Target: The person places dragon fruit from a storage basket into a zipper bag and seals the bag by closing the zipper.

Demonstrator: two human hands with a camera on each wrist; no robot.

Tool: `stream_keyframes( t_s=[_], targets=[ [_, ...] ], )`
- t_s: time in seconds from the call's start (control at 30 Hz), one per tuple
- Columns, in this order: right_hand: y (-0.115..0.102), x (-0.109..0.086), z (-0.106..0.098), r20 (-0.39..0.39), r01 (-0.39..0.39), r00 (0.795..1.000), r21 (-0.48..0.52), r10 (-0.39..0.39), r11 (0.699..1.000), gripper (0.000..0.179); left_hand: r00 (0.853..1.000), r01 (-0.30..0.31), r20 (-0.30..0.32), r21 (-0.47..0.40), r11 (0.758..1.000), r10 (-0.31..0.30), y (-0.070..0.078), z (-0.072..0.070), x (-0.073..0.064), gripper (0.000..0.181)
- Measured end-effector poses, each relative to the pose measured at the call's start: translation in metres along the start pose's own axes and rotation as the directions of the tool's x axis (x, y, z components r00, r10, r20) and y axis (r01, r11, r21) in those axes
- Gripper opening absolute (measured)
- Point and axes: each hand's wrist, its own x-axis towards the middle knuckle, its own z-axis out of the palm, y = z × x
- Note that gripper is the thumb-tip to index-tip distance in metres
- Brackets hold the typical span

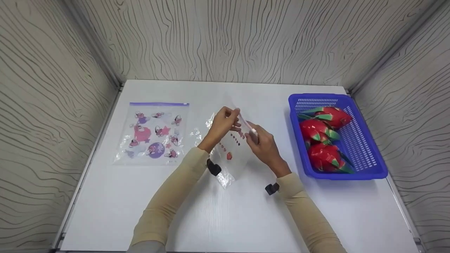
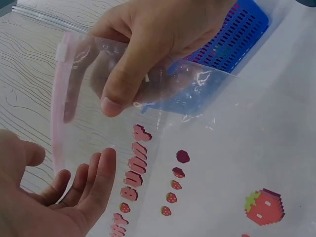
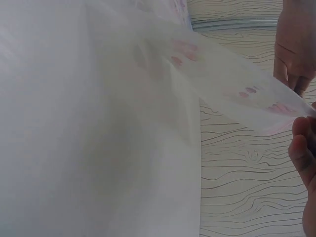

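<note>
A clear zip bag [image 1: 233,146] printed with strawberries and pink lettering is held up at the middle of the table. My right hand [image 1: 263,146] grips its upper side edge, thumb on the near face and fingers behind, as the left wrist view shows. Close to that grip sits a white slider [image 2: 61,52] on the pink zip strip [image 2: 58,108]. My left hand [image 1: 223,124] is at the strip's other end. Its thumb and fingertips [image 2: 106,163] stand apart around the strip, the fingers loosely bent. Whether they touch the plastic I cannot tell.
On the right stands a blue perforated basket [image 1: 381,170] with red, green-tipped dragon fruits [image 1: 327,156] in it. Another zip bag [image 1: 151,135], with a purple strip and pink and purple prints, lies flat on the left. Wood-grain patterned walls [image 1: 225,42] enclose the white table [image 1: 218,225].
</note>
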Motion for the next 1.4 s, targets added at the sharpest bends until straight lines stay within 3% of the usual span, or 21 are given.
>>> stream_keyframes(
  t_s=[0.23, 0.33, 0.47, 0.57, 0.7, 0.8, 0.93, 1.03, 1.23, 1.4],
  targets=[
    [-0.001, -0.002, 0.004, 0.053, 0.116, 0.992, -0.048, -0.113, 0.992, 0.052, 0.999, 0.0, -0.04, 0.044, 0.999, 0.002, -0.003, 0.0, 0.0, 0.032],
    [-0.001, -0.004, 0.007, 0.073, 0.082, 0.994, -0.032, -0.079, 0.996, 0.053, 0.998, -0.002, -0.064, 0.06, 0.998, 0.006, -0.003, 0.001, 0.0, 0.027],
    [-0.001, -0.007, 0.011, 0.146, -0.031, 0.989, 0.025, 0.027, 0.999, 0.058, 0.994, -0.02, -0.103, 0.039, 0.999, 0.024, -0.002, 0.0, 0.002, 0.024],
    [-0.004, -0.009, 0.013, 0.242, -0.143, 0.963, 0.088, 0.118, 0.986, 0.068, 0.991, -0.043, -0.128, 0.06, 0.997, 0.05, 0.0, -0.001, 0.003, 0.023],
    [-0.007, -0.011, 0.016, 0.379, -0.279, 0.904, 0.18, 0.195, 0.943, 0.084, 0.985, -0.071, -0.147, 0.112, 0.991, 0.087, 0.0, -0.004, 0.003, 0.024],
    [-0.007, -0.012, 0.017, 0.449, -0.334, 0.87, 0.229, 0.205, 0.914, 0.092, 0.984, -0.077, -0.152, 0.13, 0.989, 0.097, 0.0, -0.006, 0.002, 0.022],
    [-0.009, -0.014, 0.018, 0.506, -0.38, 0.839, 0.278, 0.202, 0.882, 0.094, 0.985, -0.078, -0.142, 0.144, 0.987, 0.098, -0.001, -0.006, 0.003, 0.02],
    [-0.009, -0.012, 0.019, 0.508, -0.411, 0.833, 0.3, 0.22, 0.861, 0.085, 0.987, -0.092, -0.119, 0.152, 0.984, 0.111, -0.001, -0.005, 0.004, 0.018],
    [-0.008, -0.005, 0.019, 0.396, -0.443, 0.868, 0.346, 0.299, 0.827, 0.046, 0.991, -0.105, -0.067, 0.152, 0.983, 0.116, -0.004, -0.003, 0.003, 0.015],
    [-0.005, -0.001, 0.019, 0.346, -0.509, 0.852, 0.371, 0.392, 0.777, 0.035, 0.992, -0.117, -0.037, 0.114, 0.987, 0.122, -0.007, -0.001, 0.003, 0.014]
  ],
)
